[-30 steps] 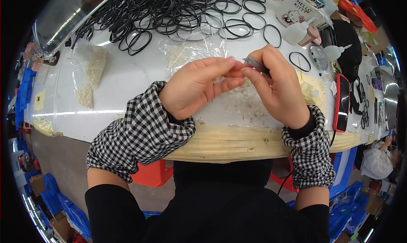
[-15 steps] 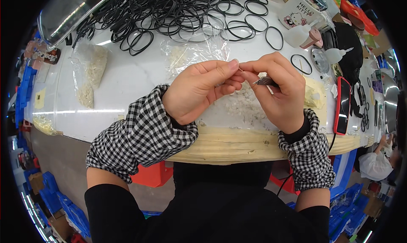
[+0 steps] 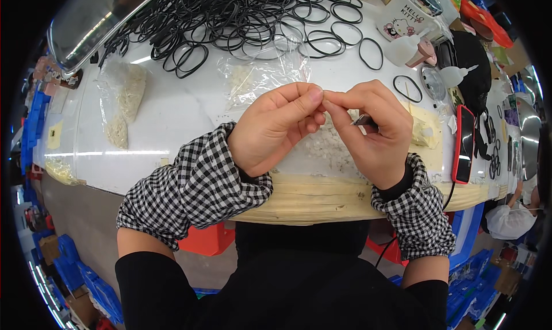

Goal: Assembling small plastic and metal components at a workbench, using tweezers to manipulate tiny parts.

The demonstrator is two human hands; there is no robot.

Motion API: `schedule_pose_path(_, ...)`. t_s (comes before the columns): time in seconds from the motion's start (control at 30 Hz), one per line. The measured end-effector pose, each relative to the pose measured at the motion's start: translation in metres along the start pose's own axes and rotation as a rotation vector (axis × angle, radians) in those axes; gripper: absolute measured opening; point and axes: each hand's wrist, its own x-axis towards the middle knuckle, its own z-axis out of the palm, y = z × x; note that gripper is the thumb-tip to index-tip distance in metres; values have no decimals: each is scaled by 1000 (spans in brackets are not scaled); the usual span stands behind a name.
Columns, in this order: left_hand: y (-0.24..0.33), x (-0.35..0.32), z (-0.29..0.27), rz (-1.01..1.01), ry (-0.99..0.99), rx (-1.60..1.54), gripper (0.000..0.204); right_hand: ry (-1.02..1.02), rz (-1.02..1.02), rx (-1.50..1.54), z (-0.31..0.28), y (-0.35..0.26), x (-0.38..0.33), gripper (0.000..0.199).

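Above the table's front part, my left hand is closed, thumb pinched against its index finger. My right hand meets it there, thumb and index fingertips pressed together. Whatever sits between the touching fingertips is too small to make out. Tucked within the curled fingers of my right hand is a small grey metal tool, mostly hidden. Under the hands lies a spread of small pale pieces, partly covered by them. Just beyond, a clear plastic bag lies on the table with pale bits in it.
Black rubber rings are heaped at the back. A clear bag of pale pieces lies at left. To the right are a red-cased phone with a cable, squeeze bottles and a white tub. Wood edges the table's front.
Both hands have shifted slightly, their fingertips still together. The right hand's fingers have turned, so less of the metal tool shows.
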Motion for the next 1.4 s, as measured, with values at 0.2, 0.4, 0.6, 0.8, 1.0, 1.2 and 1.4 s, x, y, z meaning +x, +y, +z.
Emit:
schedule_pose_path(0.2, 3, 3, 1, -15, -35, -63, 21, -153, 73, -114, -10, -4, 5, 26)
schedule_pose_path(0.4, 3, 6, -6, -56, -211, -72, 20, -198, 128, -159, -6, 4, -2, 35)
schedule_pose_path(0.6, 3, 4, -4, -71, -263, -93, 17, -201, 142, -144, -5, 1, -2, 34)
schedule_pose_path(0.8, 2, 4, -5, -63, -290, -88, 17, -216, 187, -79, -5, 0, -3, 33)
schedule_pose_path(1.0, 1, 5, -8, -51, -329, -93, 17, -224, 182, -44, -4, -1, -3, 32)
schedule_pose_path(1.2, 1, 3, -5, -39, -302, -95, 17, -230, 171, -20, -4, -1, -4, 33)
schedule_pose_path(1.4, 1, 3, -7, -28, -329, -90, 17, -235, 171, 22, -5, -3, -3, 31)
